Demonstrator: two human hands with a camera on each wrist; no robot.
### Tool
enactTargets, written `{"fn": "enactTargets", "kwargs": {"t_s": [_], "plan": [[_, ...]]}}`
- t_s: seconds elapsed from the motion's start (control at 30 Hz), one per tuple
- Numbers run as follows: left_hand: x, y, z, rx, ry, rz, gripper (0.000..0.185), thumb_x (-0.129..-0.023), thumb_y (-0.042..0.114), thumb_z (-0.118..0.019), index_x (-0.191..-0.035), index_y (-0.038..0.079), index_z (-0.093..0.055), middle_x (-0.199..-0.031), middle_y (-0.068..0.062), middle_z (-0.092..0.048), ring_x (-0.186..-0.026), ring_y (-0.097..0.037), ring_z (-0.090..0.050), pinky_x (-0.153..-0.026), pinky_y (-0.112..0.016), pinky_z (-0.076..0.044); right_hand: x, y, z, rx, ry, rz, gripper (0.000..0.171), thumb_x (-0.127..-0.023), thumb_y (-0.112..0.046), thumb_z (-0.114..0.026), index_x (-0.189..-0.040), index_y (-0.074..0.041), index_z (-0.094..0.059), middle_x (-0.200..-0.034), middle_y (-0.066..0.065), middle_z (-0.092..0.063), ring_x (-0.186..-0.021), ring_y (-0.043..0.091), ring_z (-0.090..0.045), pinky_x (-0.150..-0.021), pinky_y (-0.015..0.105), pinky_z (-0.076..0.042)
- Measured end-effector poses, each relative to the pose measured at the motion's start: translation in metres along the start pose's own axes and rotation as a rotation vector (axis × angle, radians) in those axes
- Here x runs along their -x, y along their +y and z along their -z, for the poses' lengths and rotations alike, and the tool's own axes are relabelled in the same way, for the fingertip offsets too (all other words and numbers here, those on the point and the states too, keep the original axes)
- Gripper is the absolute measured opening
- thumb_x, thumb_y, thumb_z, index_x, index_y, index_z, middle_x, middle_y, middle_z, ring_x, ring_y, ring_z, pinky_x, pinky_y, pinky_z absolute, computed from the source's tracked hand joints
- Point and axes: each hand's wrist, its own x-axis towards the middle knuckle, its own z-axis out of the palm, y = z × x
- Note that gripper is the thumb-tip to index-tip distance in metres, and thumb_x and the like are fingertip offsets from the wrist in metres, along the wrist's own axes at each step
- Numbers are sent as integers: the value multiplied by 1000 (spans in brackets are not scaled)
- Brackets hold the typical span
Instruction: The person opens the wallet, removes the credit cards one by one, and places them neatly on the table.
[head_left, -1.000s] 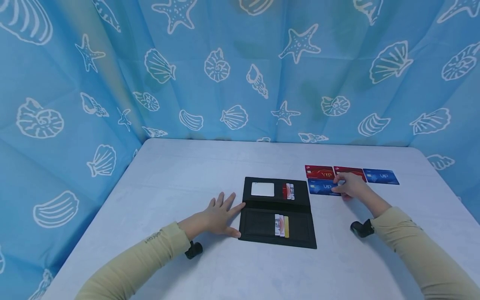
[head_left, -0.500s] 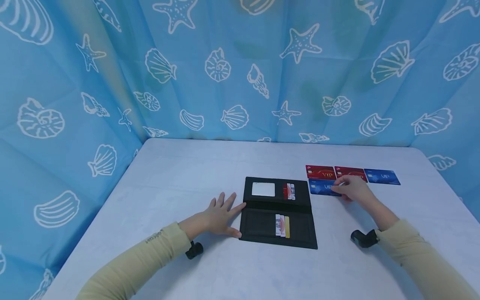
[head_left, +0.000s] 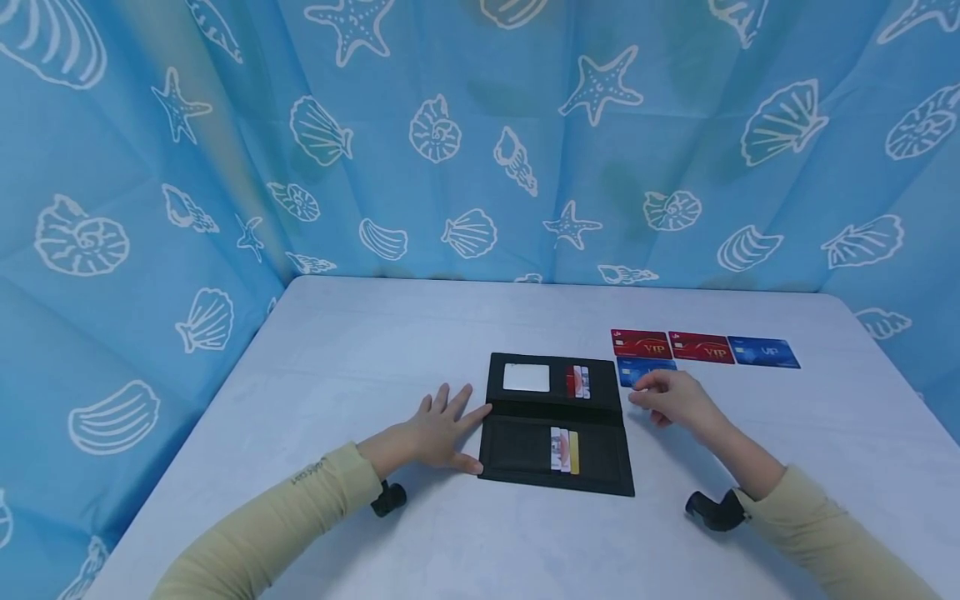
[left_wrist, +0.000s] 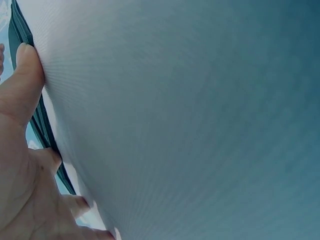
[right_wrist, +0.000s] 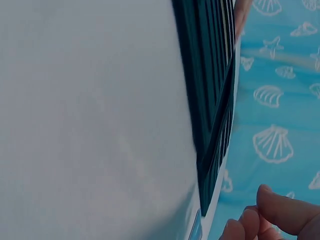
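A black wallet (head_left: 525,450) lies open flat on the table, with several cards in its slots (head_left: 564,451) and a clear window (head_left: 526,377). My left hand (head_left: 438,429) lies flat, fingers straight, touching the wallet's left edge; in the left wrist view its thumb (left_wrist: 22,80) presses beside that edge (left_wrist: 37,125). My right hand (head_left: 667,398) hovers just right of the wallet with loosely curled fingers (right_wrist: 280,210) holding nothing, over the near edge of a blue VIP card (head_left: 639,369). The wallet's side (right_wrist: 210,90) fills the right wrist view.
Behind the blue card lie two red VIP cards (head_left: 641,343) (head_left: 701,347) and another blue card (head_left: 763,352) in a row. The white table (head_left: 375,350) is walled on all sides by a blue seashell curtain (head_left: 465,167).
My right hand has drawn back from the row of cards, left and toward me, ending beside the wallet. The cards, the wallet and my left hand have stayed in place.
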Motion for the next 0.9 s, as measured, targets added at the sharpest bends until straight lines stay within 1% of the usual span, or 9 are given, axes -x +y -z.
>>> {"fn": "enactTargets", "kwargs": {"t_s": [0.17,0.33,0.5,0.73,0.9], "plan": [[1,0,1,6,-4,0,91,-75,67,-55,-147,29,-14,-154,-10,-3,-138,-41,-2,-109,-55,-13,7,-8,-9,11,-30,39,32,-86,-17,-64,-107,5,-57,-74,9,-59,-57,15,-53,-59,26,-52],[2,1,2,12,-6,-2,91,-76,66,-55,-147,29,-13,-155,-10,-2,-138,-41,-1,-109,-55,-12,12,-14,-20,2,-62,67,30,-85,-16,-64,-107,4,-58,-70,7,-56,-55,15,-53,-58,26,-51],[3,1,1,15,-2,-6,90,-76,66,-55,-147,28,-14,-154,-10,-2,-138,-41,-2,-109,-55,-13,15,-20,-33,-14,-112,60,28,-85,-14,-65,-106,3,-59,-69,5,-54,-55,15,-52,-58,25,-51],[5,1,5,24,0,-10,90,-76,65,-55,-147,27,-15,-154,-10,-3,-138,-41,-2,-109,-55,-13,17,-26,-44,-16,-157,25,28,-85,-15,-65,-106,2,-60,-66,4,-55,-50,14,-54,-55,25,-50],[4,1,5,27,-5,-7,90,-76,65,-55,-147,27,-14,-154,-10,-2,-139,-40,-1,-109,-54,-12,18,-28,-49,-24,-204,38,28,-85,-14,-65,-107,2,-60,-64,4,-55,-48,14,-55,-54,25,-50]]}}
